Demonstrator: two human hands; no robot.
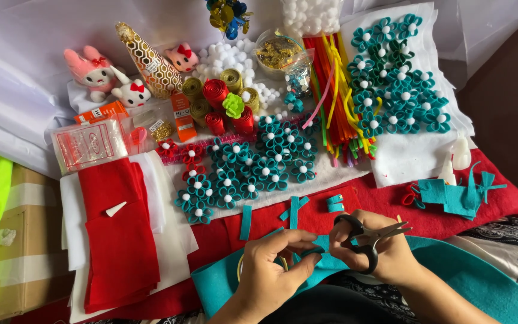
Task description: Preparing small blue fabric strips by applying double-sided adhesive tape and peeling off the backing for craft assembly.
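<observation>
Head view, looking down at my lap and the craft spread beyond it.

My left hand point(271, 264) has its fingers point(298, 240) pinched shut on the edge of the teal felt sheet point(463, 276), at a narrow tab of it near the middle of the frame. The sheet drapes from lower left across my lap to the lower right corner, lying over red felt point(307, 216).

My right hand point(385, 255) is closed through the loops of the black-handled scissors point(370, 237). The blades point right, away from the pinch, and look closed or nearly so; I cannot tell for sure at this angle.

Handling judgement: the felt is light, soft and floppy, not slippery and not fragile. It will sag wherever it is unsupported, so the hold belongs right beside the line to be cut, thumb and forefinger keeping the tab taut. Thin strips will curl and drift if left loose.

Around it: several cut teal strips point(246, 222) lie on the red felt just above my hands. Finished teal felt flowers point(253, 168) with white centres cluster beyond them, with a second group point(397, 78) on white cloth at upper right. Pipe cleaners point(337, 90) lie between the two groups. Folded red felt pieces point(118, 234) sit to the left.
</observation>
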